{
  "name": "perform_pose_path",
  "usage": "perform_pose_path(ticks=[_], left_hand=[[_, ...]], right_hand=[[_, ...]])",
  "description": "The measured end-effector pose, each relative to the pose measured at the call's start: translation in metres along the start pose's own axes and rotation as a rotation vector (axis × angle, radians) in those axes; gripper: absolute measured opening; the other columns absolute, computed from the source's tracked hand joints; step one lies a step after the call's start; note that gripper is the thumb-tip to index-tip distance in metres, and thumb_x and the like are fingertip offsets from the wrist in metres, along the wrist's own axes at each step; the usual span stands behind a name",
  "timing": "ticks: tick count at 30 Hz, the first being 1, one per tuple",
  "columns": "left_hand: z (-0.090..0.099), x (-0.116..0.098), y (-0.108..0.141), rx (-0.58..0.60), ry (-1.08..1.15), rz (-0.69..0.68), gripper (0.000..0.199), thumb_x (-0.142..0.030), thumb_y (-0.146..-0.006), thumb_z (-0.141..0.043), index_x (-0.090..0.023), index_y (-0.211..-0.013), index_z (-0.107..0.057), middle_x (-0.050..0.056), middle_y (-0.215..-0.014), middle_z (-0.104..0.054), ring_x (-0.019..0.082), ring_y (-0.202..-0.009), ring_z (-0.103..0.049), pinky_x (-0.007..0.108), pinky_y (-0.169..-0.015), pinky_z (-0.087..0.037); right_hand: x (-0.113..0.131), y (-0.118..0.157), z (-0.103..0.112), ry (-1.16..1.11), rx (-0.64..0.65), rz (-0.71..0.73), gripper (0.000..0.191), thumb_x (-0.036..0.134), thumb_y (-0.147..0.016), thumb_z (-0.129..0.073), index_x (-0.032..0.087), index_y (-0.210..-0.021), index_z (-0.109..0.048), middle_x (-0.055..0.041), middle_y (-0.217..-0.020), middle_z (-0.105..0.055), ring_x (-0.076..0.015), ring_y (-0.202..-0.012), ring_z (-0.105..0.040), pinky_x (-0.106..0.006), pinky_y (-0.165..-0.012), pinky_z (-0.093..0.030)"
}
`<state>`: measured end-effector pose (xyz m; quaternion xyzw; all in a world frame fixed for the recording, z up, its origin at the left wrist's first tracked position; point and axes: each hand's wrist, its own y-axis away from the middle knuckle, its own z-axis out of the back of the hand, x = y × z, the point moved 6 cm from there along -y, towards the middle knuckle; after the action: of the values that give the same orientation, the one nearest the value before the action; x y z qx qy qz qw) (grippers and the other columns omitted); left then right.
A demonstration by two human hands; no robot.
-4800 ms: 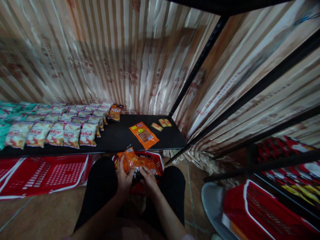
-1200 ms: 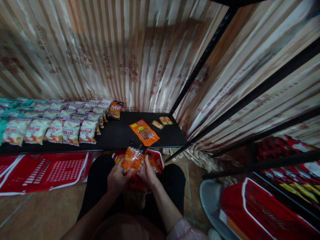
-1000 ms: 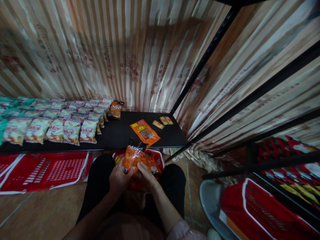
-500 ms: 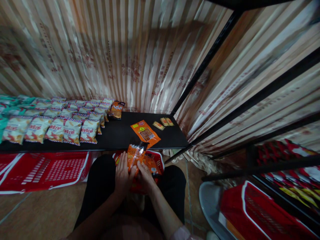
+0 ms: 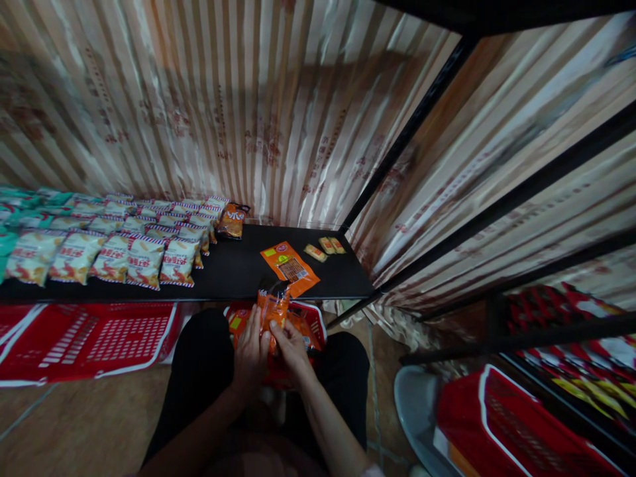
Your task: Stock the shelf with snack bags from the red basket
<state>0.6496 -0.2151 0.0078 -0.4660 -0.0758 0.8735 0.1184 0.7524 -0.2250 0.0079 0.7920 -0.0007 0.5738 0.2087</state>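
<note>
Between my two hands is an orange snack bag with a dark top edge, held over a red basket that stands between my knees. My left hand lies along the bag's left side, fingers together against it. On the right side, my right hand grips the bag, thumb on its front. More orange packets lie in the basket, partly covered by my hands. Just beyond, a flat orange packet rests on the black shelf. A similar orange bag stands upright at the back of the shelf.
Rows of white snack bags and green bags fill the shelf's left side. Small yellowish packets lie near its right end. Red baskets sit below. At right are a grey stool, another red basket and black shelf posts.
The orange bag has turned and tilted slightly in my hands, and my fingers have shifted a little on it. Things on the shelf have stayed in place.
</note>
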Motion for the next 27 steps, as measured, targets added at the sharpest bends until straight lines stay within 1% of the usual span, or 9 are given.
perform_pose_path(ticks=[4,7,10,13,15,18,20,23,27], left_hand=[[0.001,0.002,0.0,0.041,0.149,0.065,0.051,-0.03,-0.088,-0.028,-0.014,-0.137,-0.029,0.01,-0.143,-0.033,0.018,-0.133,-0.027,0.04,-0.11,-0.024],[0.003,0.004,0.001,0.052,0.292,0.129,0.052,-0.033,-0.088,-0.028,-0.016,-0.137,-0.029,0.007,-0.145,-0.031,0.018,-0.133,-0.025,0.039,-0.112,-0.02],[0.003,0.005,0.003,0.076,0.4,0.193,0.056,-0.038,-0.088,-0.028,-0.012,-0.138,-0.027,0.009,-0.146,-0.026,0.018,-0.135,-0.021,0.039,-0.112,-0.016],[0.001,0.009,0.004,0.112,0.487,0.245,0.06,-0.043,-0.087,-0.031,-0.011,-0.138,-0.024,0.011,-0.146,-0.025,0.02,-0.135,-0.02,0.041,-0.112,-0.016],[-0.001,0.013,0.005,0.136,0.546,0.286,0.063,-0.045,-0.086,-0.035,-0.013,-0.139,-0.022,0.011,-0.146,-0.025,0.021,-0.135,-0.023,0.04,-0.111,-0.018],[-0.003,0.02,0.006,0.155,0.629,0.369,0.069,-0.05,-0.083,-0.041,-0.016,-0.139,-0.021,0.012,-0.144,-0.029,0.021,-0.132,-0.029,0.036,-0.108,-0.027],[-0.002,0.02,0.007,0.162,0.707,0.41,0.074,-0.053,-0.079,-0.046,-0.016,-0.139,-0.02,0.013,-0.141,-0.036,0.022,-0.127,-0.038,0.033,-0.104,-0.033],[0.001,0.015,0.007,0.166,0.828,0.453,0.081,-0.055,-0.072,-0.056,-0.016,-0.136,-0.024,0.014,-0.132,-0.047,0.023,-0.115,-0.051,0.032,-0.097,-0.042],[0.006,0.01,0.01,0.146,0.905,0.533,0.08,-0.054,-0.066,-0.064,-0.017,-0.131,-0.033,0.013,-0.123,-0.055,0.024,-0.105,-0.058,0.031,-0.088,-0.048]], right_hand=[[0.007,0.004,0.001,0.12,-0.008,0.038,0.038,0.054,-0.063,-0.066,0.019,-0.076,-0.064,0.0047,-0.053,-0.054,-0.0081,-0.043,-0.042,-0.022,-0.043,-0.033],[0.014,0.008,0.003,0.173,-0.028,0.059,0.038,0.057,-0.07,-0.059,0.02,-0.076,-0.066,0.0012,-0.059,-0.059,-0.012,-0.051,-0.049,-0.024,-0.049,-0.039],[0.014,0.01,0.005,0.161,-0.047,0.022,0.043,0.06,-0.072,-0.054,0.021,-0.082,-0.069,-0.0026,-0.07,-0.065,-0.0162,-0.062,-0.056,-0.027,-0.057,-0.045],[0.006,0.008,0.007,0.173,-0.056,-0.015,0.046,0.061,-0.071,-0.054,0.021,-0.09,-0.069,-0.0027,-0.073,-0.066,-0.0176,-0.068,-0.059,-0.028,-0.059,-0.048],[0.002,0.006,0.008,0.189,-0.056,0.025,0.044,0.057,-0.069,-0.059,0.023,-0.095,-0.068,-0.0021,-0.075,-0.067,-0.0191,-0.074,-0.06,-0.03,-0.063,-0.049],[-0.003,0.005,0.008,0.199,-0.039,0.095,0.042,0.05,-0.068,-0.064,0.023,-0.101,-0.067,-0.0023,-0.08,-0.068,-0.0208,-0.082,-0.06,-0.032,-0.07,-0.05],[-0.004,0.006,0.007,0.219,-0.028,0.127,0.042,0.047,-0.069,-0.064,0.023,-0.103,-0.067,-0.0029,-0.083,-0.068,-0.0207,-0.083,-0.06,-0.033,-0.074,-0.049],[-0.002,0.008,0.006,0.271,-0.04,0.177,0.041,0.045,-0.068,-0.065,0.022,-0.103,-0.067,-0.0037,-0.088,-0.067,-0.0193,-0.08,-0.06,-0.032,-0.075,-0.049],[0.005,0.013,0.006,0.319,-0.058,0.236,0.038,0.043,-0.067,-0.067,0.023,-0.1,-0.068,-0.0042,-0.089,-0.065,-0.0177,-0.077,-0.058,-0.031,-0.075,-0.048]])
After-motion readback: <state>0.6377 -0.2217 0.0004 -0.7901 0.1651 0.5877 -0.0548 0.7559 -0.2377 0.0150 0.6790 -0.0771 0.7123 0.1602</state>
